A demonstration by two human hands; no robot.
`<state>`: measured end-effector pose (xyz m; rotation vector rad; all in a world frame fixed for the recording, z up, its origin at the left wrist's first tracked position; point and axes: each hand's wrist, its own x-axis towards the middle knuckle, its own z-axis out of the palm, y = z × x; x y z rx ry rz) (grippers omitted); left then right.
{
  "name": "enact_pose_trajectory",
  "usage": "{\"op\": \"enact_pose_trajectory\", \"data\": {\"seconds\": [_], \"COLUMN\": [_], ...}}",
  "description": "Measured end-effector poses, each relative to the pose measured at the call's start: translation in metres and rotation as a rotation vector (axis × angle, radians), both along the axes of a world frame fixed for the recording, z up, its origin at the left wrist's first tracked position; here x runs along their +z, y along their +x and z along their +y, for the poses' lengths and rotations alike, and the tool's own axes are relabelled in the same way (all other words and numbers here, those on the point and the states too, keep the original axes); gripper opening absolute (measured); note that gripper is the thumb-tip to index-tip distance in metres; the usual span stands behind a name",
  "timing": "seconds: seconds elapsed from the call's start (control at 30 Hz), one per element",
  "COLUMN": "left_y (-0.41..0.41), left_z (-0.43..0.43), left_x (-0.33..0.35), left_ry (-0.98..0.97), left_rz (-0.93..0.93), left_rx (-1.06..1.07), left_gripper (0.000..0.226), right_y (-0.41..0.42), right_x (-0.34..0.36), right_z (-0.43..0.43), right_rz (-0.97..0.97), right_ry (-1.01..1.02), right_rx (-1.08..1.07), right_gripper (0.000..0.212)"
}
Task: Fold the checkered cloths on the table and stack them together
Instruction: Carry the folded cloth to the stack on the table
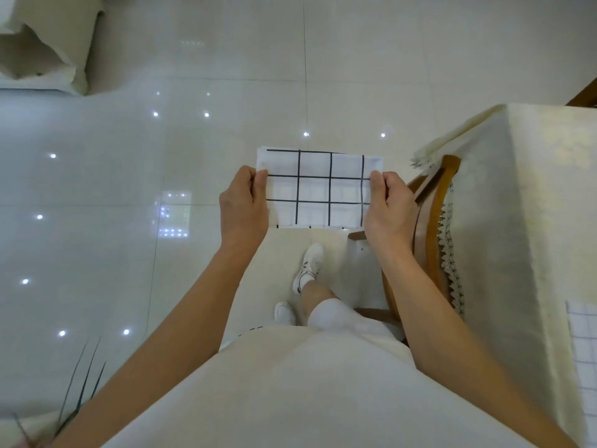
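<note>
Above tiles (129, 253), left hand (244, 205) and right hand (389, 208) pinch checkered cloth (315, 189).

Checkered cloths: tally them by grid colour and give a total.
Black-grid cloth, pinched between left hand and right hand: 1
Pale-grid cloth, lying on the table: 1
Total: 2
</note>
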<state>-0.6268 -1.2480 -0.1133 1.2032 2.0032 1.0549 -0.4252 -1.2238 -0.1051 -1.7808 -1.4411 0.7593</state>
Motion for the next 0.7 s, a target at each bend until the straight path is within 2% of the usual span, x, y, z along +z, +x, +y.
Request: {"op": "enact_pose_trajectory", "data": {"seconds": [0.3, 0.53, 0.7], "left_y": [-0.005, 0.019, 0.045], "left_z": [0.135, 0.261, 0.328], "left_x": [0.0, 0.014, 0.02], "left_ry": [0.023, 0.013, 0.005], "left_rz": [0.03, 0.041, 0.033], "left_rx": [-0.033, -0.066, -0.122], "left_gripper": [0.031, 0.036, 0.033], "right_y": [-0.006, 0.015, 0.042], "right_x": [-0.008, 0.0, 0.007], "right_z": [0.129, 0.249, 0.304], "right_rz": [0.065, 0.077, 0.117], "right_ry": [0.004, -0.005, 0.006], "right_rx": [-0.036, -0.095, -0.167], "right_gripper": [0.033, 0.036, 0.038]}}
